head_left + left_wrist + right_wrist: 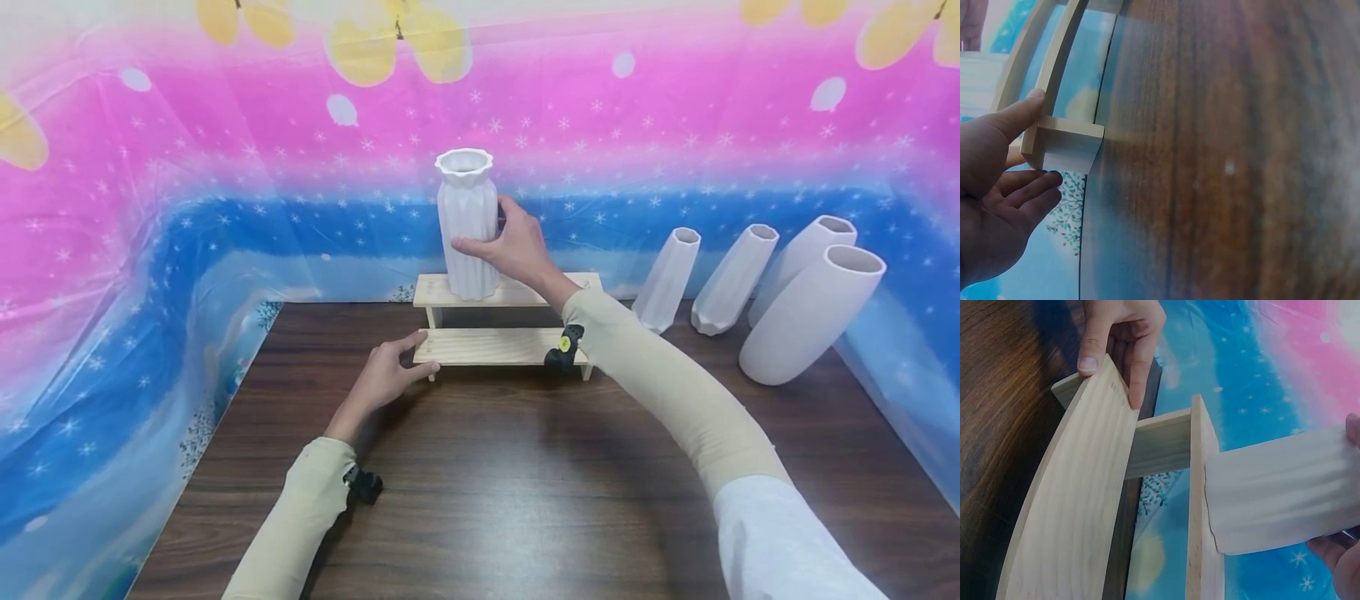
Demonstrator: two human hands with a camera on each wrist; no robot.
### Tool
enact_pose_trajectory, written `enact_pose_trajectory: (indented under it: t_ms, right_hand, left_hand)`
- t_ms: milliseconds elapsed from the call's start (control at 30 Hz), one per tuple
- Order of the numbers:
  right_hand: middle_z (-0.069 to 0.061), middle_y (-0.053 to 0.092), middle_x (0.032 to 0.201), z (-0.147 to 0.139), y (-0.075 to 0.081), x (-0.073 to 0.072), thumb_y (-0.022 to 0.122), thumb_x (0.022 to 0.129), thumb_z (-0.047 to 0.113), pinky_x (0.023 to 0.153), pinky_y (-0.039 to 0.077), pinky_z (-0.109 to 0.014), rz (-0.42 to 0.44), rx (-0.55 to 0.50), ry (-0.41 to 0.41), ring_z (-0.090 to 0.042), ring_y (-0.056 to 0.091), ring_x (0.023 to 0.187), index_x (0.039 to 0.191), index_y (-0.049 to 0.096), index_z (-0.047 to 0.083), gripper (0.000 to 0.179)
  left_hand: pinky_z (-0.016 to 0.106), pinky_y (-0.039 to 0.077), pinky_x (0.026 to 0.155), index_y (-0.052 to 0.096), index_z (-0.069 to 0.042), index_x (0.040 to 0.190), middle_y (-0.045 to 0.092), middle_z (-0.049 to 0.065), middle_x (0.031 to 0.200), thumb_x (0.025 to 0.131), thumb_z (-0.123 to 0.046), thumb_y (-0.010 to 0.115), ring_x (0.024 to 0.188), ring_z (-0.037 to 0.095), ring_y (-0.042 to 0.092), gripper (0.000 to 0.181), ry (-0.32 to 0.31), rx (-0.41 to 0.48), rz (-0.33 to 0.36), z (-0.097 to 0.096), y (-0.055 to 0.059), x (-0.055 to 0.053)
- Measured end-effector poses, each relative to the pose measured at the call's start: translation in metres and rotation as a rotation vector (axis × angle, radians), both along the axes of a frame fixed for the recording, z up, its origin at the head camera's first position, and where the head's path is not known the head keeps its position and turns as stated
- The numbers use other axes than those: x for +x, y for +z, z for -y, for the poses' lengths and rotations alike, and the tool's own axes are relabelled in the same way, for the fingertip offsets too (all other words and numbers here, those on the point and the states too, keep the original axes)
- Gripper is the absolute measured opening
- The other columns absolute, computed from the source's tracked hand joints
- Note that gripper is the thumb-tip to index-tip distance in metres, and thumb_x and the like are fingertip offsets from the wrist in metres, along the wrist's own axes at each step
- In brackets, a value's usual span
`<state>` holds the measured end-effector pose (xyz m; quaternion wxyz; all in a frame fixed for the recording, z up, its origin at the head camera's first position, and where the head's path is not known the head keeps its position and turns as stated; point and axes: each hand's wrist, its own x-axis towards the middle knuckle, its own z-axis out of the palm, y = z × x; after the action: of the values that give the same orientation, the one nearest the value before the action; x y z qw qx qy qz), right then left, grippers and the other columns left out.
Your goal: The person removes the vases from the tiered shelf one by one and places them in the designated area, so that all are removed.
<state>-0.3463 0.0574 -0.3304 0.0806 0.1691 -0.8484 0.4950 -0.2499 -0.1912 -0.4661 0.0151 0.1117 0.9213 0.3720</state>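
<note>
A white fluted vase [467, 225] with a scalloped rim stands upright on the upper step of a pale two-step wooden stand [495, 346], left of the step's middle. My right hand [517, 243] grips the vase from its right side, thumb across the front. In the right wrist view the vase [1279, 494] has its base against the upper board [1196, 506]. My left hand [386, 371] holds the left end of the lower step, thumb on the front edge and a finger behind, as the left wrist view also shows on the stand [1054, 81].
Several white vases stand at the right: two slim faceted ones [670, 279] [735, 279], and a tall smooth one [813, 312] partly covering another [832, 229]. Dark wood tabletop [480, 483] lies in front of the stand. A patterned cloth backdrop [300, 208] rises behind the table.
</note>
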Motion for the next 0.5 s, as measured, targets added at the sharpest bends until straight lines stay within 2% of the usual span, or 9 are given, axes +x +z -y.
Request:
enact_pose_trajectory:
  t_ms: [167, 500]
  right_hand:
    - [-0.008, 0.063, 0.134, -0.005, 0.002, 0.003, 0.088, 0.079, 0.048, 0.089, 0.057, -0.037, -0.012, 0.001, -0.011, -0.022, 0.066, 0.115, 0.147, 0.046, 0.008, 0.089]
    - [-0.004, 0.064, 0.128, -0.020, 0.008, 0.017, 0.089, 0.077, 0.048, 0.089, 0.056, -0.037, -0.028, -0.009, -0.012, -0.019, 0.066, 0.111, 0.144, 0.049, 0.011, 0.086]
  left_hand:
    - [0.053, 0.044, 0.108, 0.048, -0.008, 0.153, 0.046, 0.010, 0.158, 0.095, -0.037, 0.075, 0.144, 0.032, 0.043, 0.070, 0.001, -0.002, 0.009, -0.001, 0.002, 0.000]
    - [0.053, 0.044, 0.107, 0.048, -0.007, 0.153, 0.046, 0.011, 0.157, 0.095, -0.036, 0.074, 0.144, 0.033, 0.044, 0.070, -0.014, 0.008, 0.007, -0.001, 0.003, 0.001]
